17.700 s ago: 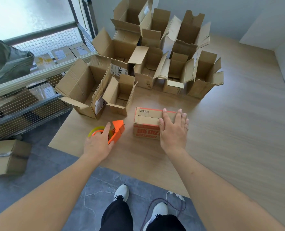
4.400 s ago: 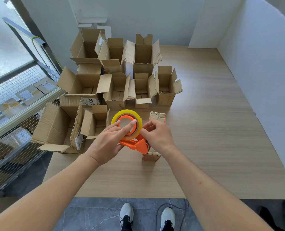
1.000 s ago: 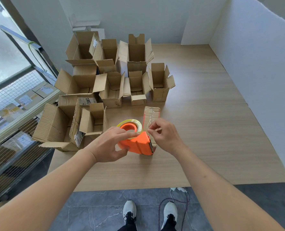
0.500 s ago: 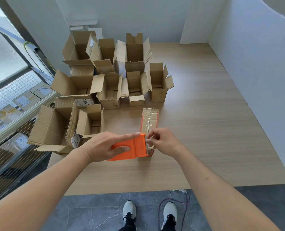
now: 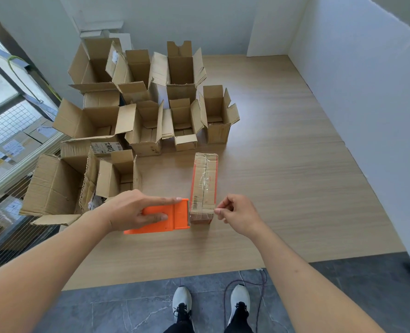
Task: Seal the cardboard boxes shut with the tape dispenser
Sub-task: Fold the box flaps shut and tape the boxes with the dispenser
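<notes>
1. A closed narrow box, orange-edged and streaked with clear tape, lies near the tabletop's front edge.
2. The left hand grips the orange tape dispenser against the box's near end; the right hand's fingers pinch tape there.
3. Open boxes crowd the far left.

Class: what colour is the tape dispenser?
Bright orange tape dispenser, seen in the head view.
</notes>
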`<state>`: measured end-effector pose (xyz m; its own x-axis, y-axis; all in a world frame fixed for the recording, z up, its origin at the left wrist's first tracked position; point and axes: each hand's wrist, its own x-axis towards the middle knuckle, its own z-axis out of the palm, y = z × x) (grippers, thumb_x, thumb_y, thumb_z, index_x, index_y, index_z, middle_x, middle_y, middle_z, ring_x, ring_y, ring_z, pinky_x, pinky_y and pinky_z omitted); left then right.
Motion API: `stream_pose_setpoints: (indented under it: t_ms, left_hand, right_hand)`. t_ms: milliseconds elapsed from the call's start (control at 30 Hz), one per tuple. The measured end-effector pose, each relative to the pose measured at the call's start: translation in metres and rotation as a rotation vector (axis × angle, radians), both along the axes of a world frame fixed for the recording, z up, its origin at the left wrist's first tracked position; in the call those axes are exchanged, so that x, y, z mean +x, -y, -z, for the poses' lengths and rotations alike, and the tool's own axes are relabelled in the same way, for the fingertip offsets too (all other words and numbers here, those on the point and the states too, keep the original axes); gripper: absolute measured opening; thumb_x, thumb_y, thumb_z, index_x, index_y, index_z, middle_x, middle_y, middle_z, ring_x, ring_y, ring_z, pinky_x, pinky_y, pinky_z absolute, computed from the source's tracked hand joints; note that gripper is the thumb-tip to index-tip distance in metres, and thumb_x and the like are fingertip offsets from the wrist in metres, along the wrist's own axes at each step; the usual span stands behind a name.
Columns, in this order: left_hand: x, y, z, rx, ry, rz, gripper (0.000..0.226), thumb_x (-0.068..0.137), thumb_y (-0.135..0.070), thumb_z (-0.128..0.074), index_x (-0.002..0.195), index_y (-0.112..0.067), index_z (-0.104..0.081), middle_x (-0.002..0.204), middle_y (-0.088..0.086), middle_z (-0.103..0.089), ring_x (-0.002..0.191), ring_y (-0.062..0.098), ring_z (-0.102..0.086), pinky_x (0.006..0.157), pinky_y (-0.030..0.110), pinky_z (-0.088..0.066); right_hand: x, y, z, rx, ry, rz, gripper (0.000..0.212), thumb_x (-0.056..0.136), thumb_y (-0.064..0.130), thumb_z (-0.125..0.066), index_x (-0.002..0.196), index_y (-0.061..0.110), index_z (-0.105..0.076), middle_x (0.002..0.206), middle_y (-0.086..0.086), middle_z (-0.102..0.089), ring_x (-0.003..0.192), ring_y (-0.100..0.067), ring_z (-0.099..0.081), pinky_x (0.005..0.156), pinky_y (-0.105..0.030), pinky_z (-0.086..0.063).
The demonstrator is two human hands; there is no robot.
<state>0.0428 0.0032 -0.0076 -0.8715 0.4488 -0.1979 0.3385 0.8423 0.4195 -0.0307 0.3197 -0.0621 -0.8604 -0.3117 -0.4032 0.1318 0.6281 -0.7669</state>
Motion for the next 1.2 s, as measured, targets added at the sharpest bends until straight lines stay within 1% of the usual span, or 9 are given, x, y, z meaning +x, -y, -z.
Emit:
stream_pose_setpoints:
  t_ms: [167,267,333,533,633,733,933,1100,1200]
  left_hand:
    - [-0.012,-0.001,0.008,-0.061,0.032,-0.033,0.054,0.095,-0.069,-0.042,0.141,-0.076,-0.016,0.076,-0.009,-0.064,0.056,0.011,-0.050,0.064,0.028,-0.047]
    - [-0.020,-0.007,0.006,-0.109,0.056,-0.036,0.053,0.095,-0.067,-0.046,0.139,-0.077,-0.020,0.066,-0.021,-0.049,0.055,0.003,-0.045,0.065,0.026,-0.041]
    - [-0.025,-0.008,0.008,-0.123,0.080,-0.025,0.053,0.095,-0.067,-0.046,0.140,-0.076,-0.021,0.075,-0.026,-0.050,0.058,0.000,-0.046,0.067,0.026,-0.042]
    - [-0.034,-0.004,0.020,-0.120,0.157,-0.006,0.053,0.093,-0.071,-0.043,0.137,-0.080,-0.014,0.113,-0.014,-0.069,0.067,0.006,-0.055,0.074,0.030,-0.050]
    - [-0.039,-0.005,0.018,-0.121,0.178,0.003,0.053,0.090,-0.073,-0.041,0.137,-0.080,-0.015,0.120,-0.015,-0.068,0.066,0.003,-0.052,0.073,0.029,-0.047]
    - [-0.042,-0.005,0.020,-0.128,0.213,0.002,0.053,0.090,-0.073,-0.040,0.136,-0.081,-0.014,0.122,-0.012,-0.067,0.072,0.004,-0.055,0.075,0.030,-0.048]
    - [-0.046,-0.005,0.024,-0.123,0.222,-0.017,0.053,0.092,-0.071,-0.046,0.134,-0.083,-0.015,0.121,-0.011,-0.068,0.073,0.007,-0.056,0.079,0.031,-0.050]
    - [-0.046,-0.012,0.027,-0.088,0.231,-0.044,0.053,0.093,-0.068,-0.048,0.136,-0.081,-0.019,0.125,-0.012,-0.067,0.077,0.009,-0.059,0.078,0.032,-0.051]
    - [-0.040,-0.019,0.035,-0.032,0.209,-0.117,0.053,0.094,-0.066,-0.051,0.135,-0.080,-0.021,0.108,-0.005,-0.070,0.071,0.009,-0.058,0.074,0.032,-0.052]
  right_hand:
    - [0.006,0.003,0.006,0.000,-0.010,0.043,0.012,0.086,0.020,-0.078,0.079,0.024,-0.069,0.070,0.008,-0.074,0.075,-0.016,-0.071,0.075,-0.048,-0.060]
    - [0.008,0.002,0.008,0.007,-0.010,0.048,0.013,0.087,0.021,-0.078,0.085,0.027,-0.067,0.070,0.008,-0.074,0.074,-0.016,-0.071,0.075,-0.045,-0.061]
    - [0.009,0.002,0.008,0.014,0.008,0.048,0.018,0.088,0.024,-0.079,0.094,0.031,-0.064,0.071,0.008,-0.075,0.073,-0.017,-0.071,0.076,-0.043,-0.061]
    - [0.007,0.000,0.017,0.004,0.038,0.092,0.022,0.083,0.034,-0.083,0.092,0.033,-0.063,0.076,0.005,-0.075,0.077,-0.015,-0.070,0.074,-0.040,-0.059]
    - [0.005,-0.004,0.016,0.089,0.021,0.114,0.036,0.076,0.048,-0.086,0.098,0.033,-0.061,0.086,0.009,-0.071,0.084,-0.008,-0.065,0.066,-0.027,-0.046]
    - [0.003,-0.006,0.021,0.173,-0.084,0.114,0.046,0.067,0.057,-0.088,0.094,0.032,-0.061,0.103,0.011,-0.054,0.090,-0.005,-0.054,0.072,-0.027,-0.042]
    - [0.003,0.003,0.018,-0.049,-0.424,-0.334,0.019,0.079,0.008,-0.078,0.088,0.022,-0.069,0.086,0.012,-0.055,0.067,-0.007,-0.053,0.062,-0.025,-0.048]
    - [0.008,0.020,0.027,0.073,-0.533,-0.364,0.014,0.080,0.014,-0.080,0.087,0.017,-0.069,0.091,0.004,-0.062,0.077,-0.019,-0.061,0.061,-0.036,-0.052]
    - [0.005,0.017,0.032,0.183,-0.598,-0.301,0.015,0.079,0.009,-0.074,0.079,0.017,-0.062,0.090,0.003,-0.059,0.077,-0.023,-0.058,0.056,-0.039,-0.051]
